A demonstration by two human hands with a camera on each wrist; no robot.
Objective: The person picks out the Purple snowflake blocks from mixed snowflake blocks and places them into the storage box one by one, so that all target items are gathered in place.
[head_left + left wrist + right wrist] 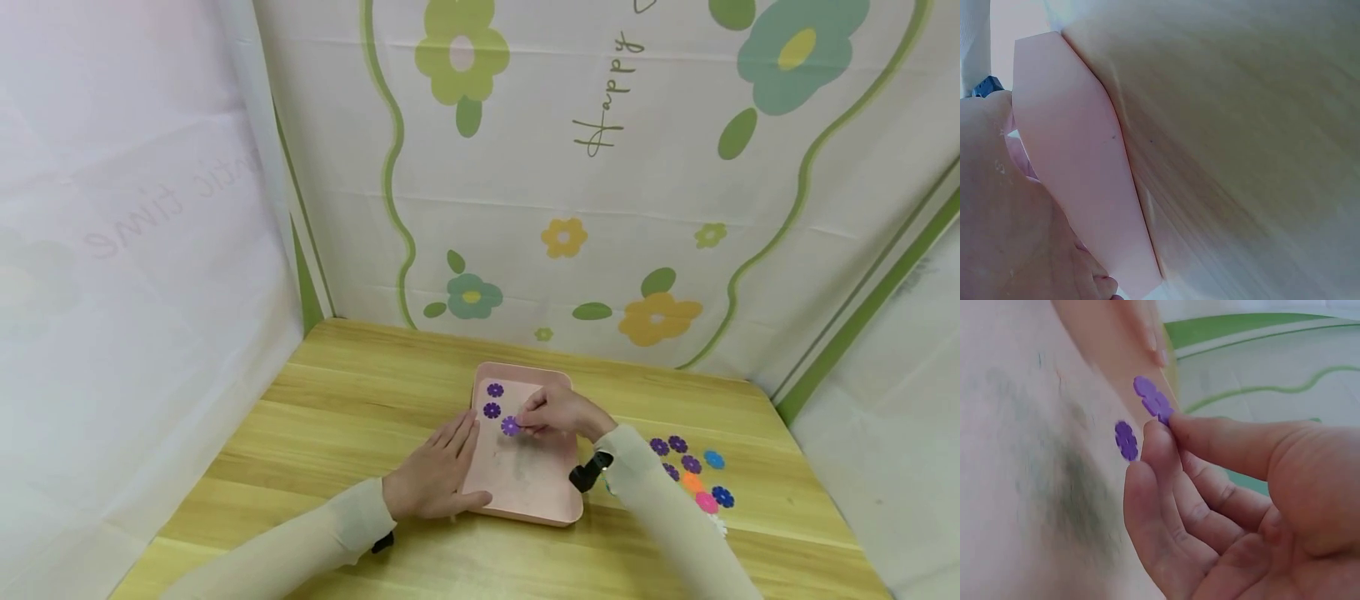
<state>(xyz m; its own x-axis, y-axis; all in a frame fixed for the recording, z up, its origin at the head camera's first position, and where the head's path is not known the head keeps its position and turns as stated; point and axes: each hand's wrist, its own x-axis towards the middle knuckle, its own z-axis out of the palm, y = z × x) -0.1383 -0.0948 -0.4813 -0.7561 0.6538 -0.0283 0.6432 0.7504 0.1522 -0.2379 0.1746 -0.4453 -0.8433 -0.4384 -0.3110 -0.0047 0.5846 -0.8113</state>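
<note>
A light-purple flower-shaped plastic disc (510, 426) (1149, 395) is pinched between the thumb and index finger of my right hand (558, 410) (1222, 500), above the pink tray (517, 487). Two darker purple discs lie near the tray's far left corner, an upper one (495, 390) and a lower one (492, 410); just one dark purple disc (1126, 440) shows in the right wrist view. My left hand (435, 475) (1016, 219) rests along the tray's left rim, fingers extended. The tray's outer side wall (1079, 144) fills part of the left wrist view.
Right of the tray, partly behind my right forearm, loose discs lie on the wooden table (360, 400): several purple ones (677, 444), blue ones (722, 497), an orange one (692, 483), a pink one (707, 502) and white (718, 524). Printed curtains (517, 183) stand behind the table.
</note>
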